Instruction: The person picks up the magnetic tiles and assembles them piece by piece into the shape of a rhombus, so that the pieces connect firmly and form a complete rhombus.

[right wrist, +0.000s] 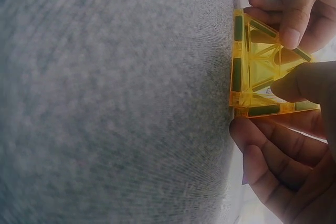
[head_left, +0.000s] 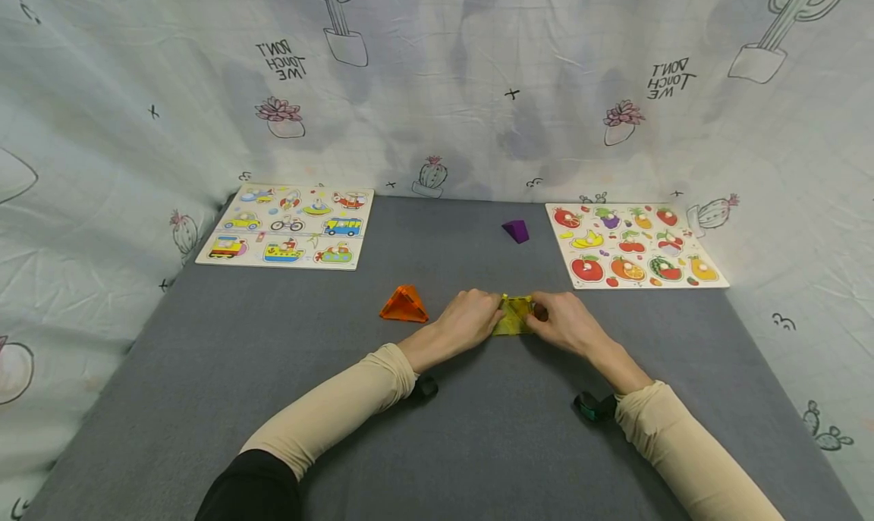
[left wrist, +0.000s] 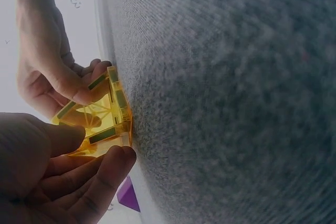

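Note:
Both hands hold yellow see-through magnetic tiles (head_left: 514, 320), joined edge to edge, with dark strips along their rims. The left hand (head_left: 471, 316) pinches their left side between thumb and fingers, while the right hand (head_left: 563, 320) grips the right side. In the left wrist view, the tiles (left wrist: 102, 111) stand tilted up with their lower edge at the grey cloth. From the right wrist, a triangular face of the tiles (right wrist: 262, 59) shows, the right thumb pressing on it. Fingers cover part of the tiles, so their full shape cannot be told.
An orange see-through triangular piece (head_left: 404, 306) lies left of the hands. Farther back is a purple block (head_left: 517, 231). A vehicle picture board (head_left: 290, 227) lies at the back left, a fruit picture board (head_left: 635, 246) at the back right. Printed cloth (head_left: 451, 66) hangs behind the table.

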Tool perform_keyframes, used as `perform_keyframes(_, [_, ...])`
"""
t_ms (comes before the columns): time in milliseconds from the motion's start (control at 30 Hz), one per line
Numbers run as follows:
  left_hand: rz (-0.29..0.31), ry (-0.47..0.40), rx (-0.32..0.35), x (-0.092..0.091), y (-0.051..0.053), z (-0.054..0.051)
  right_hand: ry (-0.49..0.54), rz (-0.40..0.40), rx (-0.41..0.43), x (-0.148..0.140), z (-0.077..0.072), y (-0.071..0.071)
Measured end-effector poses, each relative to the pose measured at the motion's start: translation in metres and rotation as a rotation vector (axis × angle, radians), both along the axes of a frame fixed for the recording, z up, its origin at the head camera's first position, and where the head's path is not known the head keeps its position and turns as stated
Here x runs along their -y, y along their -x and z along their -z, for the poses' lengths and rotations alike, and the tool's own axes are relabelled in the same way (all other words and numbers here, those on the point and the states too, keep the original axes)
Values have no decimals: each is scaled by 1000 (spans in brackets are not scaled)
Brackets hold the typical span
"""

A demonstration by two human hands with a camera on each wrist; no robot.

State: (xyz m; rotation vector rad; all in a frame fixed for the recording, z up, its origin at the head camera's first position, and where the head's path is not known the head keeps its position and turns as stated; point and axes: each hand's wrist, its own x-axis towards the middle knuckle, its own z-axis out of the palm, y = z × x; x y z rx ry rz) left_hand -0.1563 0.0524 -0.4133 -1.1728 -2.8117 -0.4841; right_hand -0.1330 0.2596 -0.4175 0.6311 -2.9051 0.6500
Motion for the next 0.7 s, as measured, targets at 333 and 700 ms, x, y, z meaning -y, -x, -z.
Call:
perform_keyframes(333, [21,-1,-16,0,-1,0,6,-3,-8,0,0,-1])
perform_keyframes(700, [34,-14,-11,0,-3,-1,15,-9,-1,0,-1,-2])
